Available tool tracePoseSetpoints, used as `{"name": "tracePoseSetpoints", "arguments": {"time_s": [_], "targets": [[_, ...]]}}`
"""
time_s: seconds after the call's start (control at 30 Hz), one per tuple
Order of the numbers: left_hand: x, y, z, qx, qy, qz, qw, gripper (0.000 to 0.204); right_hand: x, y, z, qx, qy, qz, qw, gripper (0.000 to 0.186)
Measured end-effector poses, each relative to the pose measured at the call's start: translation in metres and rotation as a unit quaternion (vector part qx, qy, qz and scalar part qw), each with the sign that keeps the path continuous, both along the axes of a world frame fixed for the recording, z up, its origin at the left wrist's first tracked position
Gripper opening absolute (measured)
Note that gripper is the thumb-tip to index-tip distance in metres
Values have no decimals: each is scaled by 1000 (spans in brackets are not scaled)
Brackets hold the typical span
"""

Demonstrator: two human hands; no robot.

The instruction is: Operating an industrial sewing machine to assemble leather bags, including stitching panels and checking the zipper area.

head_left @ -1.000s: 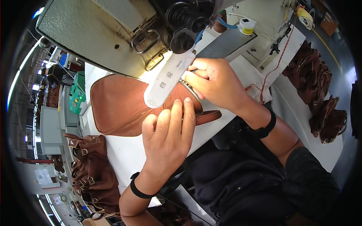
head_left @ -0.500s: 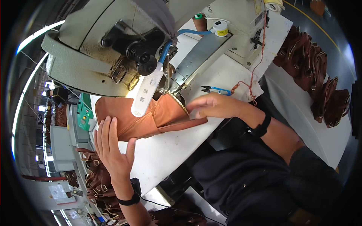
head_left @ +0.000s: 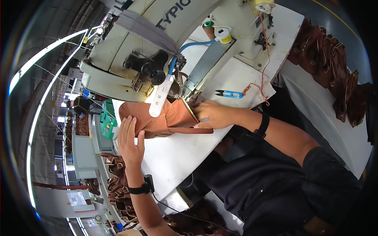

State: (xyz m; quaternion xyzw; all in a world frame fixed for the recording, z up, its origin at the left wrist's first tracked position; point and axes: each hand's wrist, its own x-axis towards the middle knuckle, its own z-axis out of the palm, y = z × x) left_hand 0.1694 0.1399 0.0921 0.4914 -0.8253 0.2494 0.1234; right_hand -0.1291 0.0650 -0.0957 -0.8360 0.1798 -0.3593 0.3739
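A tan-brown leather bag lies on the white table under the head of a sewing machine. A metal-toothed zip edges its right-hand opening, close to the needle area. My left hand rests flat on the bag's left end, fingers stretched out and thumb apart. My right hand is closed on the bag's right edge beside the zip; some fingertips are hidden in the opening. A narrow leather strip runs along the near side, below my right thumb. Over the bag hangs a flat white lamp-like bar, hiding part of it.
Blue-handled thread snips lie right of the machine, near a twisted red cord. Behind stand a small white-capped bottle and a thread cone. A green box is at left. Brown bags are heaped at far right.
My right hand has moved in against the zip opening, its fingers now closed on the edge. My left hand stays on the left end. The whole view has shifted somewhat.
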Motion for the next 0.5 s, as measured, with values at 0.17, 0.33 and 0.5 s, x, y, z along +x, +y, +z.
{"name": "tracePoseSetpoints", "arguments": {"time_s": [0.17,0.33,0.5], "targets": [[-7,-7,22,9,-14,-6,1000,24,3,8,2,4,-72,-19,997,37],[-32,1,60,158,167,134,964,17,-48,45,73,407,-96,103,902,35],[11,4,-17,341,366,215,839,30,-40,86,66,413,-116,35,903,30]]}}
